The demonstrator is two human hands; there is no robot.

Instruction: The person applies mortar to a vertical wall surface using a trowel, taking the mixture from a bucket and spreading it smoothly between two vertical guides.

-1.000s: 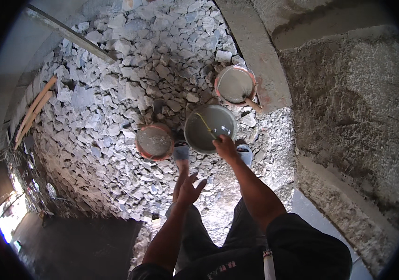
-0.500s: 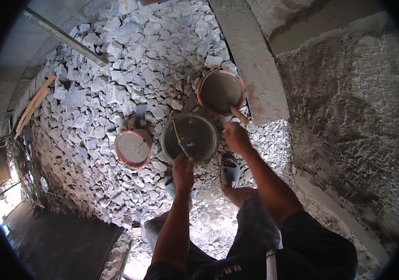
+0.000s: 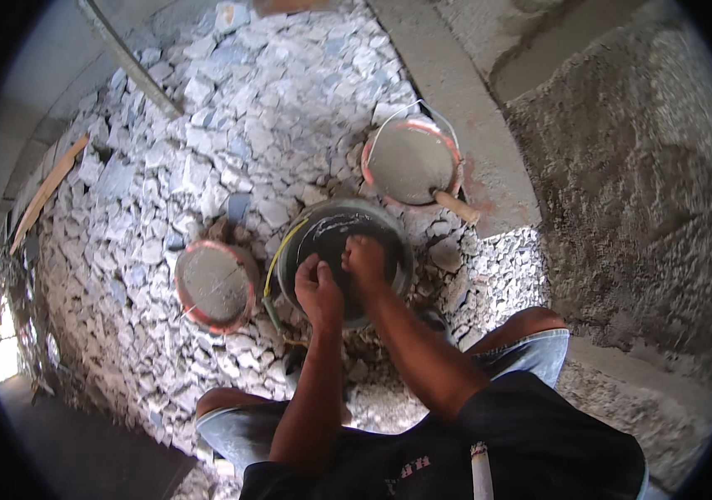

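Left hand (image 3: 318, 293) half-curled, right hand (image 3: 364, 263) fisted, grip unclear; leaning could tip dark bucket (image 3: 404, 260) toward six o'clock on uneven rubble (image 3: 143, 250)

A broken-stone floor (image 3: 139, 229) (brightly lit in patches) lies beside a rough wall (image 3: 648, 183).

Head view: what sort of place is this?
Probably a building site: loose broken stone covers the ground, two orange-rimmed buckets hold a grey mortar-like mix, and a rough, cement-like surface stretches along the right.
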